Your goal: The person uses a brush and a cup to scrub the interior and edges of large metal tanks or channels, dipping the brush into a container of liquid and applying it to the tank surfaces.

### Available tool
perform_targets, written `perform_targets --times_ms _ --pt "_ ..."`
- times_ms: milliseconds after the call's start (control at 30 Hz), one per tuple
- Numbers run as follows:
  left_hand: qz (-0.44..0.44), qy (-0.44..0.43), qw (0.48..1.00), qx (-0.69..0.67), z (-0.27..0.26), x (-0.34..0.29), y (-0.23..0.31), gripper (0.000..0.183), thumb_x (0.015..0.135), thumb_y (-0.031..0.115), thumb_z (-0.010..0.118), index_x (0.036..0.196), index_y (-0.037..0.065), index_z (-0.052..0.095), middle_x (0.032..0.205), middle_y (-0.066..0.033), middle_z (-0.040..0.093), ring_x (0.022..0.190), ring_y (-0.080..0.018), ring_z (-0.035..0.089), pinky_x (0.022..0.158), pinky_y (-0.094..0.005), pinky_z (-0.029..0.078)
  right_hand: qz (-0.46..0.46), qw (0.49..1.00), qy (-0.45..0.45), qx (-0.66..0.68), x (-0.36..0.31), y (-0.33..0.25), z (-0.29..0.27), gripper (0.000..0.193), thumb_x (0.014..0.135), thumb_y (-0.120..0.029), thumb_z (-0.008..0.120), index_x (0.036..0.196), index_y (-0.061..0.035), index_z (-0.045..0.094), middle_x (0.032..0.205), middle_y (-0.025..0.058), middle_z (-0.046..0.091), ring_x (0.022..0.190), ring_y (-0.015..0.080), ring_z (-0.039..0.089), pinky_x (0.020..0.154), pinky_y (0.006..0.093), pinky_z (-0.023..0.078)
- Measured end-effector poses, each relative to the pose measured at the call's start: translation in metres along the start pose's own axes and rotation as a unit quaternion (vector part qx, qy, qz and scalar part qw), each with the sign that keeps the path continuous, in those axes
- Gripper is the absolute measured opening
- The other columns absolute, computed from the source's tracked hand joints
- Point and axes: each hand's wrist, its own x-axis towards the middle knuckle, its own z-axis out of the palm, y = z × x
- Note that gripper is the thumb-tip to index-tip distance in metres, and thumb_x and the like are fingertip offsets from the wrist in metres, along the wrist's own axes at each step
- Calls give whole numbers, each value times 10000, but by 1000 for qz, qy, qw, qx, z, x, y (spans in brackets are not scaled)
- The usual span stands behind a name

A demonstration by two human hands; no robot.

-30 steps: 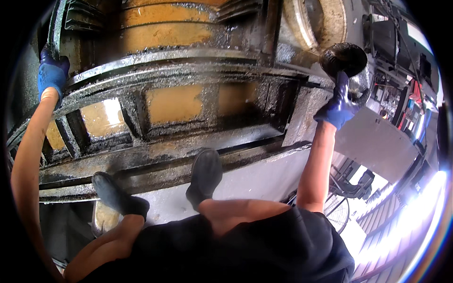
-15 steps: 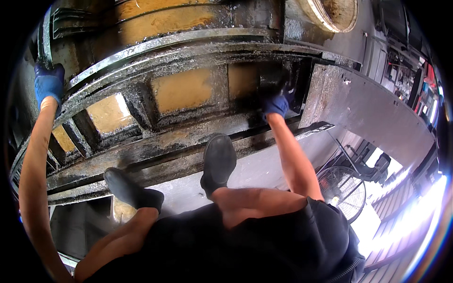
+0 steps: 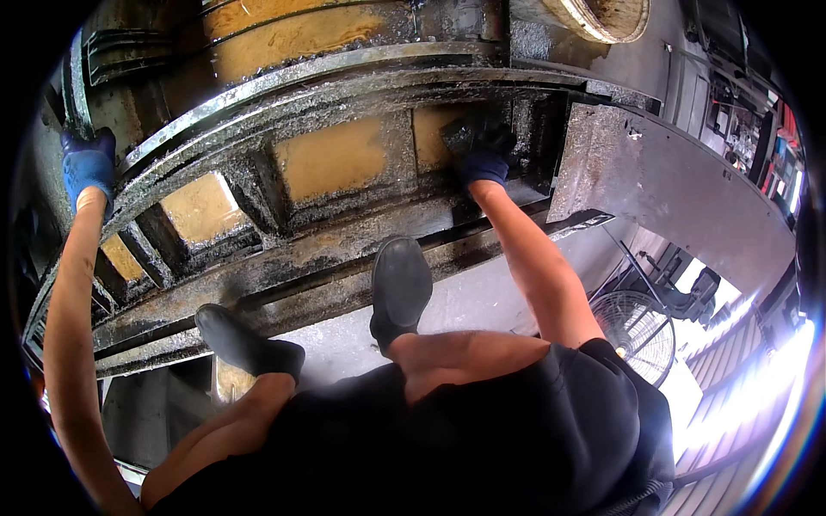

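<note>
My left hand (image 3: 88, 165), in a blue glove with dark fingertips, is closed around the lower end of an upright metal bar (image 3: 77, 90) at the far left. My right hand (image 3: 484, 165), in a dark blue glove, reaches down into a grimy metal trough (image 3: 344, 219) split by cross ribs. A flat black piece (image 3: 459, 135) sticks out to the left of its fingers and seems held; its kind cannot be made out against the dark grime. Murky brown liquid (image 3: 331, 162) stands in the compartments, one of them just left of the right hand.
My dark shoes (image 3: 402, 279) rest along the trough's near edge. A grey metal panel (image 3: 680, 176) extends to the right. Beyond the trough are a dirty white bucket (image 3: 602, 17) and more brown liquid (image 3: 297, 43). A round caged fan (image 3: 635, 335) stands at the lower right.
My right hand has moved left and slightly up, toward the brown liquid, and the black piece shows more clearly. My left hand keeps its hold on the bar.
</note>
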Motion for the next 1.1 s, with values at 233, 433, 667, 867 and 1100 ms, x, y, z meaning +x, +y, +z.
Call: perform_targets --times_ms 233,433,667,867,1100 --pt "23 -7 1000 -17 12 7 8 603 777 334 684 1239 3 481 1108 -296 625 1056 -470 587 889 -479 458 93 995 -38 24 13 -17 -39 813 834 -408 594 1495 -100 233 1485 370 173 1356 540 232 1074 563 315" --pt "14 15 1000 -12 14 4 -11 597 767 336 654 1225 -17 502 1093 -320 622 1068 -468 585 904 -473 457 111 987 -112 35 -4 -63 -71 984 730 -380 717 1521 -148 179 1511 342 114 1356 537 233 1074 518 340" --pt "-4 -16 1000 -8 5 2 14 599 761 308 654 1231 -22 483 1067 -304 640 1047 -454 604 896 -468 459 98 946 -283 121 9 -62 -83 1134 693 -565 744 1497 -22 156 1462 326 283 1314 406 406 1053 398 388" --pt "11 0 999 -48 6 -3 12 563 775 296 655 1213 -15 486 1051 -300 643 1024 -459 607 871 -466 464 59 909 -243 334 15 4 -53 945 658 -643 741 1338 -32 503 1286 215 576 1167 342 571 940 367 470" --pt "1 -1 1000 -13 5 -2 19 611 771 303 665 1253 -18 471 1076 -305 633 1043 -444 608 873 -458 465 223 965 -24 136 34 20 -70 1084 686 -622 733 1490 -76 254 1487 201 362 1350 362 380 1076 411 345"
